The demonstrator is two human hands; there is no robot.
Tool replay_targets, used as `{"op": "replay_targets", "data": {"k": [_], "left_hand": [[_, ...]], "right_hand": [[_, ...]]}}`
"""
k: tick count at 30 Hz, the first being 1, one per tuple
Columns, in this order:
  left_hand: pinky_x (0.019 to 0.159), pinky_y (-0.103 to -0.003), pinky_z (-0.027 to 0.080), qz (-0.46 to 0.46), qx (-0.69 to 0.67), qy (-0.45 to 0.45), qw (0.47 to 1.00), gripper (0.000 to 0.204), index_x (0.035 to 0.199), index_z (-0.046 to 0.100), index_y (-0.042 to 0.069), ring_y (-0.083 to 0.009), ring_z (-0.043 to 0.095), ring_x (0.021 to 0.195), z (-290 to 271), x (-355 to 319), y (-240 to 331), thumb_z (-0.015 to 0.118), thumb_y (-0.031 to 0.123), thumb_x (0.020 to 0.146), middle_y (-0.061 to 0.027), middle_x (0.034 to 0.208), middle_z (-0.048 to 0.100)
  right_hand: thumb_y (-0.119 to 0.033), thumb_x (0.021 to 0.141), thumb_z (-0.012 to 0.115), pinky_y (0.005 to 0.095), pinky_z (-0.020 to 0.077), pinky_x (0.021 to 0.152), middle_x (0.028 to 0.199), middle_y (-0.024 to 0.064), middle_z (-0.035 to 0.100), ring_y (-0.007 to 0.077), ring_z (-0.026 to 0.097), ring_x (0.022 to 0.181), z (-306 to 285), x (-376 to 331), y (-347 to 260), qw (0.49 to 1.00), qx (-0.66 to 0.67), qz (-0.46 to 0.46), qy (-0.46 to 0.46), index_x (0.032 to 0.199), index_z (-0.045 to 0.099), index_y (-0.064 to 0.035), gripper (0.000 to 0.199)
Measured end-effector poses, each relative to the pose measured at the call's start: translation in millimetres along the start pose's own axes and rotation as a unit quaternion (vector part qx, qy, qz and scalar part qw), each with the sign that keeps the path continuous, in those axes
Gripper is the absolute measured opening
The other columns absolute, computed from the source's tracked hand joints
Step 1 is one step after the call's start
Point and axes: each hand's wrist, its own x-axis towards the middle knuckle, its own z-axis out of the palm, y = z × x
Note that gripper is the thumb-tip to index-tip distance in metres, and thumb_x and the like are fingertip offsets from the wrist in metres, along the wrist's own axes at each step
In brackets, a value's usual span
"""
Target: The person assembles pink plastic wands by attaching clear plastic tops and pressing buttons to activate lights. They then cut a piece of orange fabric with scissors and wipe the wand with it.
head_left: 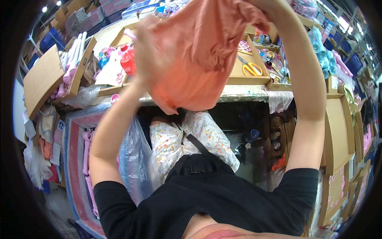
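Note:
An orange-pink cloth hangs raised in front of me over the near edge of the workbench. My right hand, partly cut off by the top edge, grips its upper right part. Against the cloth's left side is my left hand, smeared by motion, so its fingers cannot be made out. Just right of the cloth, scissors with yellow-orange handles lie in a cardboard tray. A red bottle stands beside my left wrist.
At the left, a bin holds pink parts and clear plastic film. A cardboard box with white and pink rods stands at the bench's left end. Cardboard trays are stacked at the right, below light-blue parts.

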Motion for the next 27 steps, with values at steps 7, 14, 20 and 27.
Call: {"op": "replay_targets", "data": {"k": [7, 14, 20, 27], "left_hand": [[0.092, -0.041, 0.048, -0.107, -0.063, -0.189, 0.974, 0.021, 0.1, 0.067, 0.001, -0.0371, 0.059, 0.11, 58.9, -23.9, 53.0, 0.07, 0.013, 0.083, -0.0196, 0.122, 0.059], [0.052, -0.018, 0.035, -0.332, -0.343, -0.017, 0.879, 0.018, 0.108, 0.061, 0.005, -0.0005, 0.044, 0.059, 41.5, -1.9, 30.0, 0.055, 0.019, 0.098, 0.0051, 0.076, 0.056], [0.047, -0.016, 0.03, -0.269, -0.29, 0.033, 0.918, 0.029, 0.114, 0.06, 0.01, 0.0014, 0.038, 0.056, 8.4, 59.7, -47.5, 0.053, 0.035, 0.1, 0.0075, 0.071, 0.053], [0.064, -0.028, 0.052, 0.163, 0.065, -0.217, 0.96, 0.05, 0.122, 0.059, 0.012, -0.0095, 0.06, 0.077, -40.6, 58.5, -41.8, 0.077, 0.034, 0.081, -0.0006, 0.098, 0.059]], "right_hand": [[-0.017, 0.088, 0.066, 0.0265, 0.0483, 0.08, 0.095, 0.0077, 0.07, 0.0118, 0.061, 0.086, 29.0, 12.0, 3.5, 0.989, 0.113, -0.08, -0.056, 0.102, 0.07, 0.0032, 0.025], [-0.024, 0.088, 0.069, 0.0262, 0.0502, 0.071, 0.086, 0.0041, 0.07, 0.0103, 0.062, 0.076, 3.1, 16.9, 5.4, 0.993, 0.097, -0.01, -0.06, 0.097, 0.072, -0.0004, 0.025], [-0.038, 0.081, 0.076, 0.0257, 0.0495, 0.058, 0.074, 0.001, 0.066, 0.01, 0.06, 0.063, -25.8, -25.8, -14.8, 0.975, -0.102, 0.001, -0.2, 0.095, 0.07, -0.0024, 0.038], [-0.019, 0.094, 0.062, 0.025, 0.0468, 0.047, 0.069, 0.0005, 0.064, 0.0084, 0.058, 0.053, -24.5, -38.6, -17.8, 0.97, -0.158, 0.083, -0.166, 0.097, 0.068, -0.0045, 0.016]]}}
